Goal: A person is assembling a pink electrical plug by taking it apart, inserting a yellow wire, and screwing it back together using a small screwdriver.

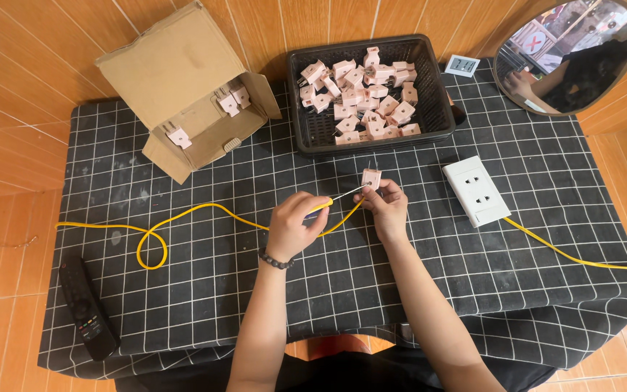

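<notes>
Pink plug [371,178] pinched in right hand [386,209]; left hand [293,223] grips yellow-handled tool [335,201]; black grid cloth [400,276], wood floor [8,145].

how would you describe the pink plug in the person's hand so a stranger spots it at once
Start at the black basket of pink plugs at the table's far edge, then drop toward the two hands. The pink plug sits in the right hand's fingers, the only one off the pile, meeting the yellow wire.

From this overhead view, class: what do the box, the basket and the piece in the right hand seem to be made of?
Box: brown corrugated cardboard, matte, with creased flaps and raw edges. Basket: likely black moulded plastic, with slotted walls and a slight sheen. Small pink piece held by the right hand: probably smooth plastic, like those heaped in the basket; thin metal-looking prongs stick out, though too small to be sure.
</notes>
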